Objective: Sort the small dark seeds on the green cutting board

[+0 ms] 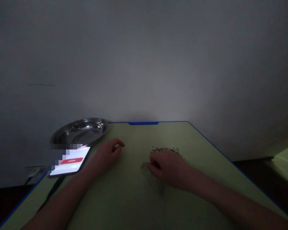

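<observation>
My left hand [108, 152] is held over the left half of the table, its fingers curled and its thumb and forefinger tips close together. Anything between them is too small to make out. My right hand [169, 166] is closed beside a scatter of small dark grains [166, 149], covering part of them. Thumb and forefinger are bent towards each other, and what they hold, if anything, is hidden. Just below that hand is the faint outline of a clear, see-through object [150, 174]. Its kind cannot be told in the dim light.
A shiny round metal basin [87, 131] stands at the table's back left. In front of it lies a phone [74, 161] with a lit screen, close to my left forearm. The pale green table [129, 201] has a blue edge and meets a grey wall [144, 64].
</observation>
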A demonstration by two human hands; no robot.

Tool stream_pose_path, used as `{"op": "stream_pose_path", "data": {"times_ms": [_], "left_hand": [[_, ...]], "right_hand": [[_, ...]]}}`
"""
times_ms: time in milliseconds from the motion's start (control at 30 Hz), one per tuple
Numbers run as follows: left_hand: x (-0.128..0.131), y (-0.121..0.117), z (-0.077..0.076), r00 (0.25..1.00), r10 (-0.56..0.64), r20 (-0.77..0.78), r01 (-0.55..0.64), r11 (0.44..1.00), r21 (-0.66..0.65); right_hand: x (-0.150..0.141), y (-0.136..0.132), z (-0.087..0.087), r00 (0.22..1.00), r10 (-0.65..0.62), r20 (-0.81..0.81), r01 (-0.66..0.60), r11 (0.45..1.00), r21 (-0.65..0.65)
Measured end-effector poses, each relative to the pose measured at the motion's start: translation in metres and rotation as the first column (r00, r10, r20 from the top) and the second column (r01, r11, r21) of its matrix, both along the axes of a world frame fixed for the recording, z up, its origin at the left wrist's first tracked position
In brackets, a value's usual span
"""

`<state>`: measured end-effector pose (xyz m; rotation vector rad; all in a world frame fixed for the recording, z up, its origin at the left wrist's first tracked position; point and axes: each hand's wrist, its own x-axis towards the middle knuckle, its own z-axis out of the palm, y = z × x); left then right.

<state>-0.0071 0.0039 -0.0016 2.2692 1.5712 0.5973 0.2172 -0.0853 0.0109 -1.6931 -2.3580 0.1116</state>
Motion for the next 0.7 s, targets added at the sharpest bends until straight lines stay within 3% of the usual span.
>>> {"op": "stream_pose_path", "data": {"times_ms": [133,300,500,700], "left_hand": [[0.0,0.001,0.0,1.0,0.016,-0.012,-0.016,0.999,-0.033],[0.0,0.0,0.003,0.999,0.038,-0.012,-0.039,0.996,-0.074],[0.004,-0.003,0.009,0.997,0.068,-0.033,-0.072,0.991,-0.109],[0.003,-0.004,0.009,0.995,0.085,-0.048,-0.089,0.992,-0.092]], "right_hand": [[0.04,0.012,0.005,0.987,-0.051,-0.151,0.034,0.993,-0.113],[0.091,0.024,0.012,0.886,-0.159,-0.436,0.117,0.986,-0.122],[0.149,0.042,-0.001,0.88,-0.278,-0.386,0.249,0.961,-0.125],[0.16,0.047,-0.013,0.894,-0.321,-0.313,0.279,0.945,-0.173]]}}
